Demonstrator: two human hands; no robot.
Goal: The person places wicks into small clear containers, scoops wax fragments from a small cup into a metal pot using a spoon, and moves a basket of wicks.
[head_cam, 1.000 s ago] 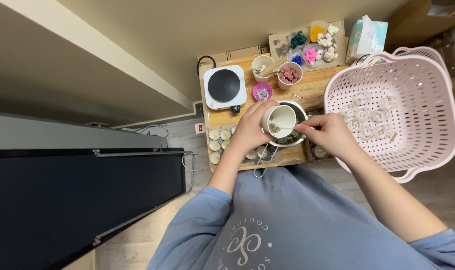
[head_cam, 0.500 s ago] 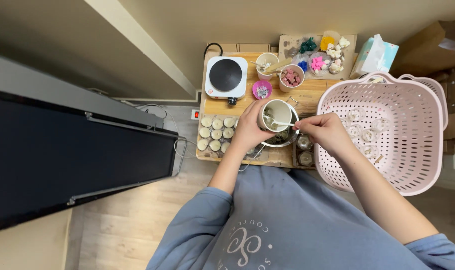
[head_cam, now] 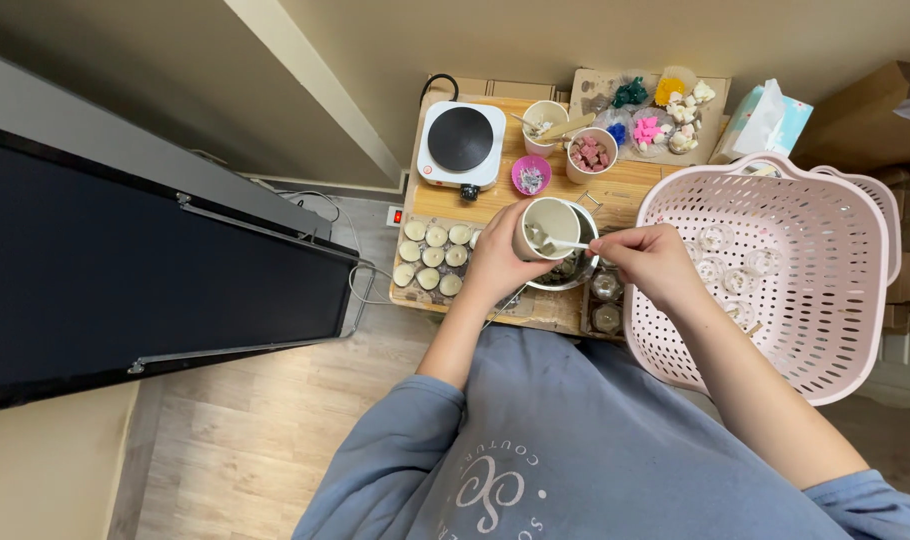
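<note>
My left hand (head_cam: 497, 262) grips a cream cup (head_cam: 549, 226), tilted over a metal pot (head_cam: 571, 268) on the low wooden table (head_cam: 625, 186). My right hand (head_cam: 651, 262) holds a white spoon (head_cam: 563, 243) whose tip reaches into the cup's mouth. Both hands are over the front middle of the table. Several small white tealight candles (head_cam: 433, 258) lie in rows just left of my left hand. Small glass jars (head_cam: 606, 302) stand under my right wrist.
A white hot plate (head_cam: 460, 144) with a black disc sits at the table's back left. Behind are a pink bowl (head_cam: 531, 174), a cup of pink cubes (head_cam: 590, 155) and coloured wax shapes (head_cam: 660, 108). A large pink perforated basket (head_cam: 775, 270) fills the right. A black panel (head_cam: 135, 260) stands at the left.
The view has shifted, so the table sits further right and lower. My hands keep the same hold on the cup and spoon; the cup is tilted a little more toward the pot.
</note>
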